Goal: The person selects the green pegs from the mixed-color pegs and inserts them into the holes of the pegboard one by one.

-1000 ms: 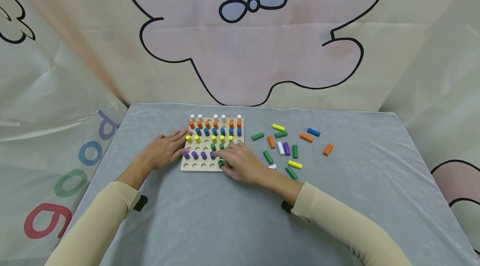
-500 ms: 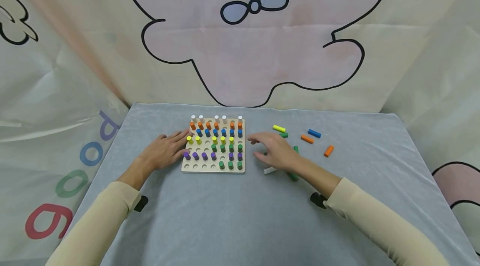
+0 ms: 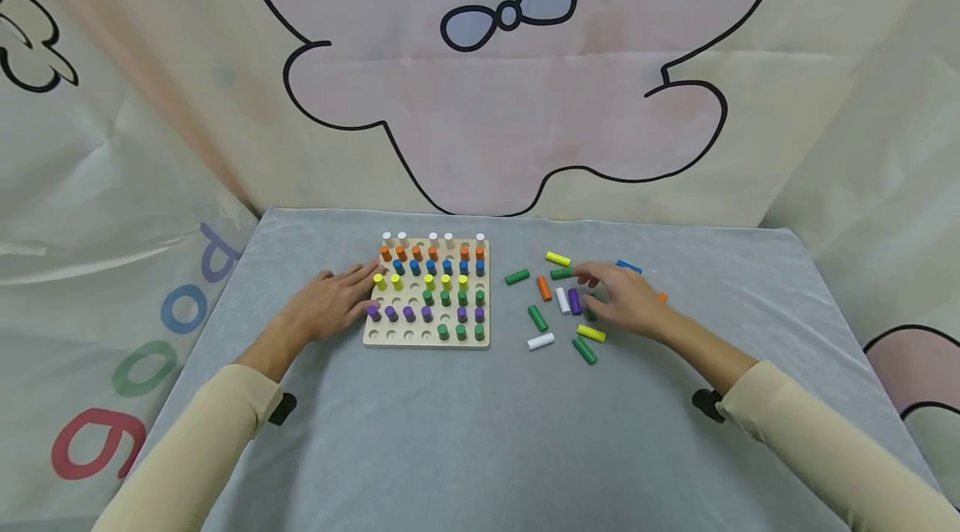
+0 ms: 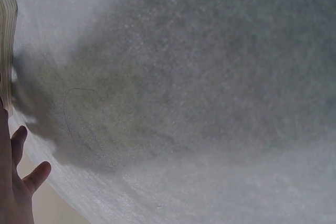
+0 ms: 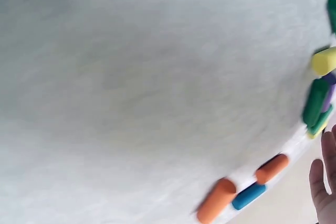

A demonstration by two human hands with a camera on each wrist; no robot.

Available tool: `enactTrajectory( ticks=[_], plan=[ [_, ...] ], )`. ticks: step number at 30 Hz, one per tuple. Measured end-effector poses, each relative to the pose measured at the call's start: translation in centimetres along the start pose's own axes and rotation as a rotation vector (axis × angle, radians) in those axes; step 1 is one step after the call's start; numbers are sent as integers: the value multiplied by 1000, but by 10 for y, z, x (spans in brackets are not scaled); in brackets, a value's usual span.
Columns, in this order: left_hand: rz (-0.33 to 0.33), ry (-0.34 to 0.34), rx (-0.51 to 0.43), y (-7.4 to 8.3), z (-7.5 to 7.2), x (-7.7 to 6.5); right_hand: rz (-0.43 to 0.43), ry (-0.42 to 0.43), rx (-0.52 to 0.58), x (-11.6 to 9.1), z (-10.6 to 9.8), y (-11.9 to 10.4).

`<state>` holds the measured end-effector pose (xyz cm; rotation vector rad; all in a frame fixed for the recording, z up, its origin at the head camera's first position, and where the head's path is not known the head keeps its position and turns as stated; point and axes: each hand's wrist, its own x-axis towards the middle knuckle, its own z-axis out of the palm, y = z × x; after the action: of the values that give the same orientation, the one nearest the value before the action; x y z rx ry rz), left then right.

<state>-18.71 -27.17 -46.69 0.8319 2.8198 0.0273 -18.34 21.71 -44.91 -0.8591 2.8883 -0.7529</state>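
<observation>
Fingers straight, the left hand (image 3: 327, 303) touches one pale wooden pegboard (image 3: 422, 341); near the relaxed, seemingly empty right hand (image 3: 625, 298) I count two yellow cylindrical pegs (image 3: 591, 333) on grey-blue cloth (image 3: 480, 432), cartoon-printed backdrop (image 3: 510, 98) behind.

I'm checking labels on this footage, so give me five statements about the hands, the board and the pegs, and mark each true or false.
1. The left hand is at the left edge of the pegboard. True.
2. The right hand is over the pegboard. False: the right hand is by the loose pegs to the right of it.
3. The row nearest the person holds three green pegs. True.
4. The farthest-row pegs are purple. False: the farthest-row pegs are white.
5. The loose blue peg lies farther from the person than both loose white pegs. True.
</observation>
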Motion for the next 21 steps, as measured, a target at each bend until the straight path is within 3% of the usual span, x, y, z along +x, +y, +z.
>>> enactTrajectory(
  ticks=[11, 21],
  plan=[
    [-16, -16, 8, -1, 0, 0, -20, -42, 72, -16, 3, 20],
    [-13, -9, -3, 0, 0, 0, -43, -22, 34, -16, 11, 25]
  ],
)
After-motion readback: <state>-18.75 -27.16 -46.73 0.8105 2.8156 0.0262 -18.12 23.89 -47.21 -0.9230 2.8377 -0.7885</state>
